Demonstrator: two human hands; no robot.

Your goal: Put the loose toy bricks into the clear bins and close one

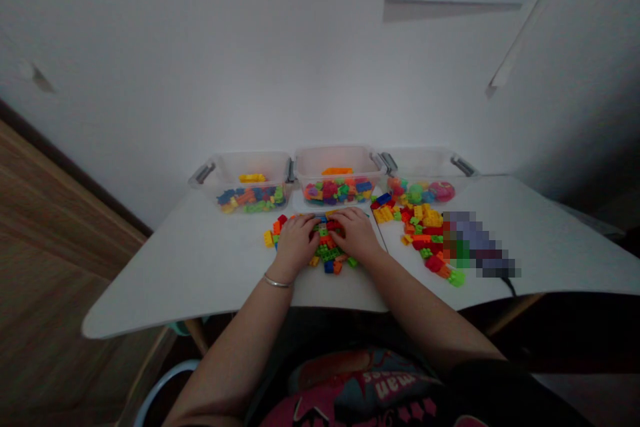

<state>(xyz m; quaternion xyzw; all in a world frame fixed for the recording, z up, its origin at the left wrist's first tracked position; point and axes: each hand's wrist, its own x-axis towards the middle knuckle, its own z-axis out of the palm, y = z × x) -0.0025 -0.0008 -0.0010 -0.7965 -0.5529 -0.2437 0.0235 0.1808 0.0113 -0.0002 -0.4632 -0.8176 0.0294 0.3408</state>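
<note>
A pile of plastic building blocks [329,253] in green, orange, red, yellow and blue lies on the table near its front middle. My left hand [297,243] covers the left side of this pile, its fingers bent inward over the blocks and the thumb toward the middle. From the other side my right hand [357,235] curls over the pile, thumb and fingers around blocks, with some red showing between them. The fingertips of both hands come close together at the pile's far side. Exactly which blocks each hand holds is hidden. A silver bangle circles the left wrist.
Along the wall stand three clear bins: the left bin [240,163] and middle bin [340,157] hold blocks, the right bin [425,159] rounder colourful toys. More loose blocks [420,230] spread to the right, beside a pixelated object [477,243] with a black cord.
</note>
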